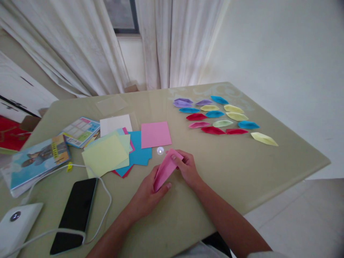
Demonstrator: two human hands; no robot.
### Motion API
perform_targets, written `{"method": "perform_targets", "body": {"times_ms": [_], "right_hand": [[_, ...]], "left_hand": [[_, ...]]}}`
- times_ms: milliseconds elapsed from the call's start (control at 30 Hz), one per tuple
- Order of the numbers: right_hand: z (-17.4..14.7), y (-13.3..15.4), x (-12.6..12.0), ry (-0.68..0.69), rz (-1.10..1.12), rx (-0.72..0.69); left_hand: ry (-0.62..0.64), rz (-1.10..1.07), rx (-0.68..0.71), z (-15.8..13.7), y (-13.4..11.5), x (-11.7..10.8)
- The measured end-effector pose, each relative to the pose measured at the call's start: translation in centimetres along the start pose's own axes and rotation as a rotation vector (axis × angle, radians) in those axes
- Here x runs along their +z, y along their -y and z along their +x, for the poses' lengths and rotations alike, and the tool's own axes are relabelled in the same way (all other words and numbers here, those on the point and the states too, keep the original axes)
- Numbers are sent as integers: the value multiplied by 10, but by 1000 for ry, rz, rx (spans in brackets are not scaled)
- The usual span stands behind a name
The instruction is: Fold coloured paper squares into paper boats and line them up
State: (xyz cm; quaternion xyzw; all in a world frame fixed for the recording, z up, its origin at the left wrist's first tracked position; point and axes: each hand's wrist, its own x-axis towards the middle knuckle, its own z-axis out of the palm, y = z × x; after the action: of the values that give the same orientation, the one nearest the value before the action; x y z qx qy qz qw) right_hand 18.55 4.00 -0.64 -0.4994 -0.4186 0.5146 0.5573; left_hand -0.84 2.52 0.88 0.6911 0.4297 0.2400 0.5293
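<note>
A folded strip of pink paper (166,170) is held up slantwise over the table between my two hands. My left hand (147,191) grips its lower end, thumb along the near side. The upper end sits in my right hand (188,168), with the thumb pressed on the paper and the fingers behind it, partly hidden. Just beyond the hands lies a flat pink square sheet (156,135). To its left are overlapping blue sheets (141,152) and pale yellow sheets (106,156). Several small folded paper boats (213,130) in different colours lie in rough rows at the right.
On the table (215,182), a black phone (75,215), a white power bank (18,225) and a white cable (109,195) lie at the near left. A book (40,161) and printed packets (80,130) are behind them. Curtains (188,43) hang beyond the far edge.
</note>
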Motion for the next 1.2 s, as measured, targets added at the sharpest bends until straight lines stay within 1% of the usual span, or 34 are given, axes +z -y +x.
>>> {"method": "perform_targets", "body": {"times_ms": [133,267,400,567,733,933,1033,1200], "right_hand": [[0,1,-1,24,34,-18],[1,-1,-2,38,92,-69],[1,-3,-3,60,119,-110],[0,-4,-5,109,87,-119],[0,-5,-6,130,52,-159],[-1,3,-7,141,-3,-220],[-4,7,-5,182,-39,-242],[-11,10,3,297,-79,-239]], "left_hand": [[5,-27,-9,-1,1,0],[49,-76,-39,-2,1,0],[71,-97,-18,-3,0,0],[93,-125,-24,-4,-1,1],[72,-180,-39,0,3,4],[80,-238,-53,0,4,5],[95,-272,-71,-2,3,6],[93,-293,-95,-3,1,8]]}}
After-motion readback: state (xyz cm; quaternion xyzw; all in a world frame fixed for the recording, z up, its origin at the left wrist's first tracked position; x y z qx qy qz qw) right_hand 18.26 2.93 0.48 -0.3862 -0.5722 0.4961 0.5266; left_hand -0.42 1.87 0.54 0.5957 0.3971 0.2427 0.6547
